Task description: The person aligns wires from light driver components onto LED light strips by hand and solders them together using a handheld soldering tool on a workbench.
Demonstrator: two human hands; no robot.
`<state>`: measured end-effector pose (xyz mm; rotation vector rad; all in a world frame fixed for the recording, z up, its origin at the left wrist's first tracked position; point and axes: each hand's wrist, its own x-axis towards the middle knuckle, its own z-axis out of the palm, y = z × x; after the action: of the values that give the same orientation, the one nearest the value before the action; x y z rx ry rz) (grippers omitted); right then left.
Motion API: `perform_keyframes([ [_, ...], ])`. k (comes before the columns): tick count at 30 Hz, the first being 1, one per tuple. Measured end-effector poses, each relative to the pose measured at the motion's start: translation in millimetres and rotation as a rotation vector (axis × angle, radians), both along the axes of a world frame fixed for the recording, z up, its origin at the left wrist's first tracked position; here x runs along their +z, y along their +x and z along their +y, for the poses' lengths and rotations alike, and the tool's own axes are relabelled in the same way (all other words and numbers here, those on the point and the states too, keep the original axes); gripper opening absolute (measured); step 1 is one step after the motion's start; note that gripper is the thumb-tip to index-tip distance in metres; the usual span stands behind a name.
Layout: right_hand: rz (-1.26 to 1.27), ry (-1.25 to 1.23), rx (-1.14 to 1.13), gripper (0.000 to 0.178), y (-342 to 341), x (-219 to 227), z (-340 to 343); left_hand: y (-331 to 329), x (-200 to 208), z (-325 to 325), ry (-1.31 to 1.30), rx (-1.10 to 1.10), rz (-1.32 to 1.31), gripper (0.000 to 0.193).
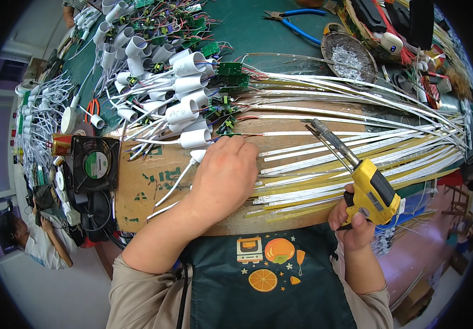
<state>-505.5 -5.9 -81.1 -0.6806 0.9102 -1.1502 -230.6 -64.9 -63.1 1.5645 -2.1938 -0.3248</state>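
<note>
My left hand [228, 170] rests over the cardboard with its fingers curled together, just in front of a small green circuit board [228, 125]. What its fingertips hold is hidden under the hand. Against its thumb side sits a white plug-shaped end piece [197, 157] on a white cord. My right hand [354, 226] is wrapped round the grip of a yellow-and-black soldering gun [372, 192]. The gun's metal tip points up and to the left, over white LED strips [324, 156]. White tube caps [195, 138] with wires and boards lie beyond my left hand.
Blue-handled cutters [301, 30] lie at the back, beside a round dish of silvery scraps [351, 57]. A black fan [95, 164] stands at left, near bundled white cords [41, 120]. Another person [44, 236] sits at the lower left. Cardboard [148, 181] covers the near tabletop.
</note>
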Motion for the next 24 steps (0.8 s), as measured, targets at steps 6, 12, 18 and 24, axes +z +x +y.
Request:
perform_keyframes([
  [6,0.000,-0.005,0.002,0.068,1,0,1,1,2,1,0.010,0.001,-0.022,0.011],
  [12,-0.001,-0.033,0.004,0.069,-1,-2,0,5,26,15,-0.040,0.012,-0.020,0.028],
  [18,-0.024,-0.040,-0.003,0.070,-1,-1,3,21,18,39,0.011,0.065,-0.210,0.038],
  [24,-0.134,-0.084,-0.012,0.069,-4,-7,7,25,45,18,-0.225,0.057,-0.260,0.036],
])
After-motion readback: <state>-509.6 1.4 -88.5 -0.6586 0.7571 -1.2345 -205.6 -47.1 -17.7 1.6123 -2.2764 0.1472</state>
